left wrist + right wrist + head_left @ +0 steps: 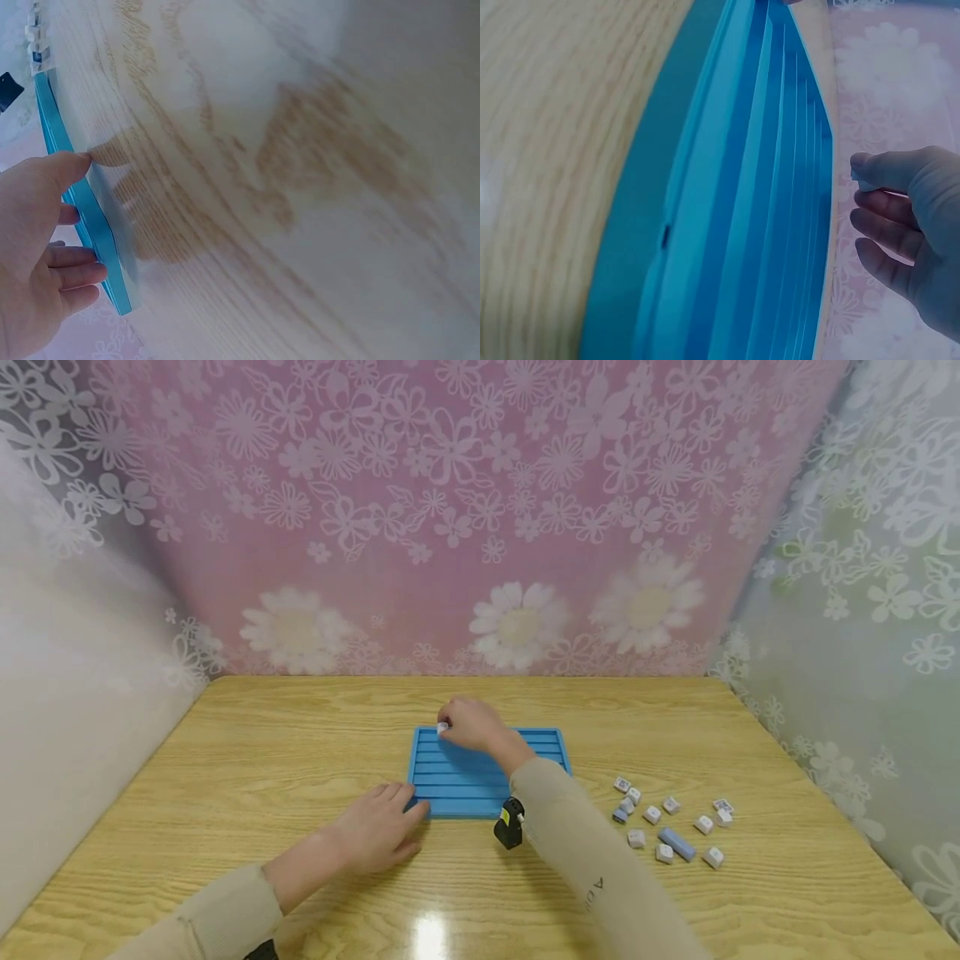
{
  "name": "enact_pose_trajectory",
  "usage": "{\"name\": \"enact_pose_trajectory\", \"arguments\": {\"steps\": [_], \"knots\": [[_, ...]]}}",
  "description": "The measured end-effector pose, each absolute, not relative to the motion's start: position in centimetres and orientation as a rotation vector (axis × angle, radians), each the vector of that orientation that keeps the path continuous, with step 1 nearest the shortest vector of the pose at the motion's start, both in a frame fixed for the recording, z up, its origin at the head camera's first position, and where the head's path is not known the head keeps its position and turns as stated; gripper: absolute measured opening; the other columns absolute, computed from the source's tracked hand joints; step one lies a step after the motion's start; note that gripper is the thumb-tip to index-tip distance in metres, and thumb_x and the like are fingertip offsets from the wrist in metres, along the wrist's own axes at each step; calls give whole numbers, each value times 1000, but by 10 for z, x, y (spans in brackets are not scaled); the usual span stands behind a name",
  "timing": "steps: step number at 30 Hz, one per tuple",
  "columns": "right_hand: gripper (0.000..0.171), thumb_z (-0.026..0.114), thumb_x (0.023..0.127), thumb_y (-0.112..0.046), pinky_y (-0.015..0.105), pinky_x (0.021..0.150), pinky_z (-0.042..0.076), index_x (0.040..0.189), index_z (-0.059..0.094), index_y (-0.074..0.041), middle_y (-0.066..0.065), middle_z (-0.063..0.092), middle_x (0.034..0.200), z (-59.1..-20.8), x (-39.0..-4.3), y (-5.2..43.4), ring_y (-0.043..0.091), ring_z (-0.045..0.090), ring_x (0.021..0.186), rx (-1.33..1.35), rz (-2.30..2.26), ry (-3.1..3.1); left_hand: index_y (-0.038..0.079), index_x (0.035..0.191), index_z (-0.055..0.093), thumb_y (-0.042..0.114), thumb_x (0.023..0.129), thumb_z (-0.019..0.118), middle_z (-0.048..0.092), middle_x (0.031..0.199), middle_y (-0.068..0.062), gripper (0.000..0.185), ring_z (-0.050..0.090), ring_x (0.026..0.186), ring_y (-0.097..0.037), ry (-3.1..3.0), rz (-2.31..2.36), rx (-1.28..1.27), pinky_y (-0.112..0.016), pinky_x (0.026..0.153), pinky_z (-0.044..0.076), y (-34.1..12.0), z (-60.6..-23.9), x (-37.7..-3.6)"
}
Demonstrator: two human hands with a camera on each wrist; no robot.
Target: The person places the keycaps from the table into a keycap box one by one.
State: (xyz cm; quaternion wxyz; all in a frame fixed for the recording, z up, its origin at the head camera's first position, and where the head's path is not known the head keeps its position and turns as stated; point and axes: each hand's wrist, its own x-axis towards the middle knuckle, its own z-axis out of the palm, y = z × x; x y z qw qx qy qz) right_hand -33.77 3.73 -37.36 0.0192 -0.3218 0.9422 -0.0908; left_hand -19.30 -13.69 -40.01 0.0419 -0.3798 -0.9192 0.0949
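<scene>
A blue ridged tray [457, 781] lies flat in the middle of the wooden table [262, 735]. My right hand [468, 725] hovers over the tray's far left corner and pinches a small white tile [442, 727] between its fingertips. The right wrist view shows the tray's ribs [742, 210] and the fingers [900, 202] curled round the tile [861, 180]. My left hand [378, 831] rests flat on the table, its fingers straight and touching the tray's near left corner. In the left wrist view those fingers [52, 225] lie against the tray's blue edge [94, 217].
Several small white and blue tiles [671, 827] lie scattered on the table right of the tray, among them a longer blue bar [677, 844]. A black wrist camera [509, 823] sits on my right forearm. Flowered curtains close off the back and both sides.
</scene>
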Motion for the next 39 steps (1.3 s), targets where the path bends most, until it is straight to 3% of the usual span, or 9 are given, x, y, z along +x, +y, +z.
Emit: {"name": "enact_pose_trajectory", "arguments": {"steps": [6, 15, 22, 39], "knots": [[23, 59, 90, -22, 27, 69, 47, 109, 65, -12, 0, 64, 97, -376, -339, 29, 12, 56, 79, -986, -228, 2947, 7, 127, 50, 46, 91, 53, 49, 122, -15, 53, 48, 113, -28, -2811, 302, -1159, -41, 95, 42, -137, -400, -193], [23, 62, 90, -28, 28, 70, 48, 109, 65, -16, -2, 64, 99, -383, -341, 20, 11, 57, 82, -918, -140, 2972, 7, 128, 50, 45, 91, 53, 49, 123, -15, 53, 48, 114, -28, -2831, 303, -1150, -41, 96, 41, -135, -399, -192], [24, 59, 92, -23, 32, 79, 49, 114, 65, -15, 1, 63, 110, -387, -341, 17, 16, 59, 97, -889, -144, 2989, 7, 122, 52, 43, 90, 56, 50, 115, -13, 48, 50, 107, -27, -2779, 293, -1155, -39, 92, 43, -135, -399, -192], [21, 57, 93, -21, 31, 78, 49, 110, 66, -12, 3, 62, 109, -391, -342, 12, 17, 57, 97, -873, -167, 2963, 7, 123, 52, 41, 91, 55, 50, 117, -14, 47, 50, 108, -27, -2799, 265, -1164, -40, 94, 42, -137, -399, -191]]}}
